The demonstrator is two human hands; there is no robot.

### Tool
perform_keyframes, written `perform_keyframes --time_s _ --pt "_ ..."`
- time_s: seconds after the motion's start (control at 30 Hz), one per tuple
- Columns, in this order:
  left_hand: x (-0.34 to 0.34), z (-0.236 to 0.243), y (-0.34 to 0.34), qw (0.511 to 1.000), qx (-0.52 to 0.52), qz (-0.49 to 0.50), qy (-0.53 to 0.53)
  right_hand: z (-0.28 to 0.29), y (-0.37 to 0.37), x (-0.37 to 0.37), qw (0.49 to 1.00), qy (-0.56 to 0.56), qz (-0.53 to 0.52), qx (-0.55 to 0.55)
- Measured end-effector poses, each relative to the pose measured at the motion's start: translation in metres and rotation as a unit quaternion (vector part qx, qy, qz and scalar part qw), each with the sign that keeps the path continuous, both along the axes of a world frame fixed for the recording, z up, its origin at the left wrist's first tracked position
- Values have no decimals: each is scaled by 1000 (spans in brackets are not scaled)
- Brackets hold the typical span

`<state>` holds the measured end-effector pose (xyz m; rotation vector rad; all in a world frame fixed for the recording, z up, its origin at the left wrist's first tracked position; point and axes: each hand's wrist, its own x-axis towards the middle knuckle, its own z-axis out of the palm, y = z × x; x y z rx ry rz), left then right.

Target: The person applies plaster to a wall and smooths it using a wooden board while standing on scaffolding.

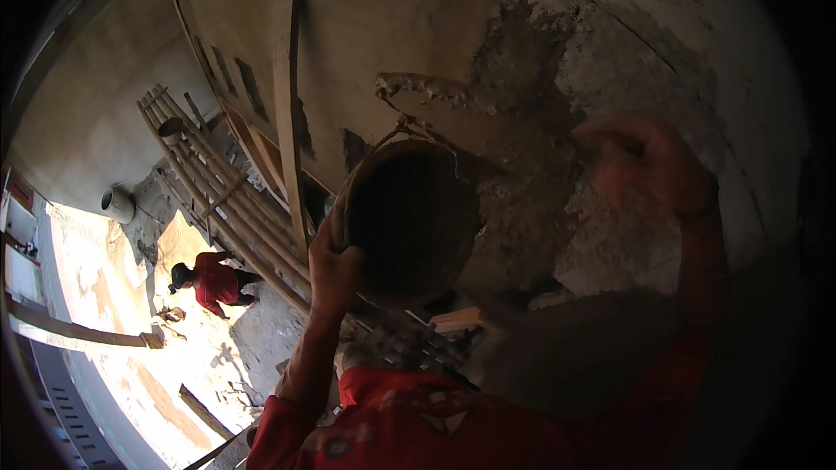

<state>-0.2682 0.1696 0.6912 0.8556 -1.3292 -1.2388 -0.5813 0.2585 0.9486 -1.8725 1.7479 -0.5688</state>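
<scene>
My left hand (335, 271) grips the left rim of a round dark pan (409, 222), held up close to the wall with its mouth turned toward me. A thin wire or hook (406, 128) sits at the pan's top edge. My right hand (644, 165) is raised against the rough grey plaster of the wall (557, 43). It is blurred, and whether it holds anything is unclear. A pale ridge of wet mortar (427, 87) clings to the wall just above the pan. Red sleeves cover both my arms.
A long wooden plank (287, 104) stands against the wall on the left. Bamboo scaffold poles (231, 196) slope down beside it. Far below, a person in red (213, 283) crouches on sunlit ground near a pale bucket (117, 204). A short wood block (457, 320) lies under the pan.
</scene>
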Motion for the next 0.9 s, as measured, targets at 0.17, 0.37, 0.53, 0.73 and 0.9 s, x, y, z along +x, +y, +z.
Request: perform_keyframes --time_s 0.17,0.37,0.53,0.73,0.9 --pt "1 -21 6 999 42 -8 -24 12 -43 -80 898 172 -269 -303" --pt "-8 -20 6 994 58 -16 -88 11 -22 -73 903 287 -260 -184" --pt "-31 -18 10 997 40 -42 -55 -104 7 -23 967 241 -7 81" --pt "-59 -18 17 983 -26 -55 -173 -189 25 31 895 444 22 47" --pt "-71 -6 30 963 -76 -60 -251 -232 21 28 889 456 15 43"
